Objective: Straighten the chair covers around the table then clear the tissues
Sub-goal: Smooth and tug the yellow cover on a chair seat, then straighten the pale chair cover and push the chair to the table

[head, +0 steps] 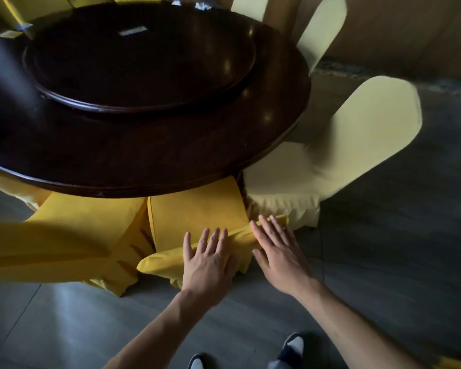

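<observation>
A chair with a deep yellow cover (194,217) is pushed under the dark round table (171,166), directly in front of me. My left hand (208,259) lies flat on the top edge of its backrest, fingers spread. My right hand (277,251) rests open on the same edge, just to the right, fingers extended over the cover's corner. Crumpled white tissues (201,6) lie at the table's far edge, with more white scraps (10,34) at the far left.
A second deep yellow chair (64,243) stands to the left. Pale yellow covered chairs (357,145) ring the right and far sides. A dark turntable (139,59) sits in the table's middle. Grey tiled floor (383,249) spreads to the right; my shoes (293,347) show below.
</observation>
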